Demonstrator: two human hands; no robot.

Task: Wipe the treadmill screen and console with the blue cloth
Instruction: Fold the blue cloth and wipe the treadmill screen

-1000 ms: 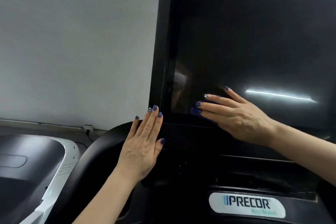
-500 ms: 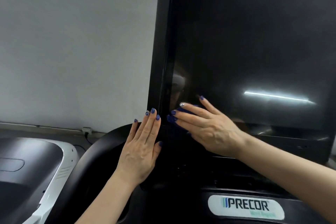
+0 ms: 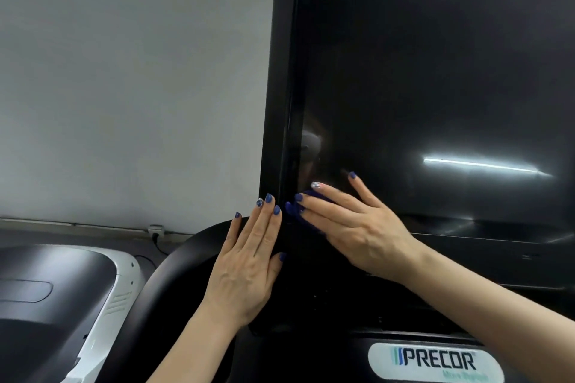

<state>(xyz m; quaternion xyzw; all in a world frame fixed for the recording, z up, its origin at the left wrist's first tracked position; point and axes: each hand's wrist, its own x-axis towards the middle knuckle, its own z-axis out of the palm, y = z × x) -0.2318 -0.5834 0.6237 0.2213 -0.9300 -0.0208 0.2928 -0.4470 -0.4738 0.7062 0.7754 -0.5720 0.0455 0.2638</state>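
Head view: looking at a dark screen [image 3: 435,87] in a black frame [image 3: 280,71], two hands low at its left corner.
Right hand [image 3: 357,227]: fingers straight and spread, flat against the glass, pressing the cloth [image 3: 294,207] beneath — palm down, no curl.
Cloth: blue, mostly hidden under the right fingers; only a bunched edge shows past the fingertips, at the screen's lower-left corner, touching the frame's inner edge.
Left hand [image 3: 249,258]: open, fingers straight and together, laid flat on the frame's outer edge just beside the right fingertips; holds nothing, seems to steady the console [image 3: 466,258].
Just changed: right hand and cloth slid leftward and down across the lower glass, from further out on the screen to the corner.
Meaning for task: judged a wiping stroke reaching the left end of its pass — bottom strip of the screen likely covered, console below not yet wiped.
Versus earlier frame: right fingertips now nearly meeting the left ones, where a gap stood before; left hand unmoved.
Also near: PRECOR badge [image 3: 435,361] below the right wrist; a white-edged machine [image 3: 93,305] out beyond the left forearm.
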